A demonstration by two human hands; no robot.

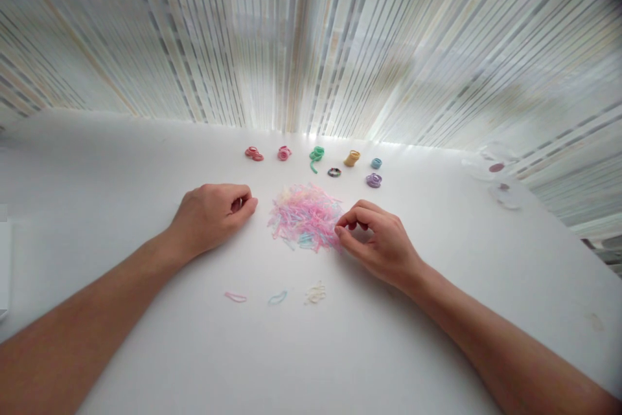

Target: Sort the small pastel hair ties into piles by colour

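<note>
A loose pile of small elastic bands point(307, 215), mostly pink with some pale blue and cream, lies in the middle of the white table. At its right edge is my right hand point(376, 234), thumb and forefinger pinched together; whatever is between the tips is too small to make out. Left of the pile and apart from it, my left hand point(214, 217) rests on the table with curled fingers and the thumb against them, no object showing. Nearer to me lie a pink band point(236, 297), a light blue band point(277, 298) and a little cluster of cream bands point(315, 292).
Behind the pile stand coiled bundles: red point(253, 154), pink point(284, 153), green point(317, 156), yellow point(352, 158), blue point(376, 163) and purple point(374, 180). A multicoloured ring point(334, 172) lies among them. Clear plastic items point(503, 191) sit far right. A striped curtain point(291, 39) hangs behind.
</note>
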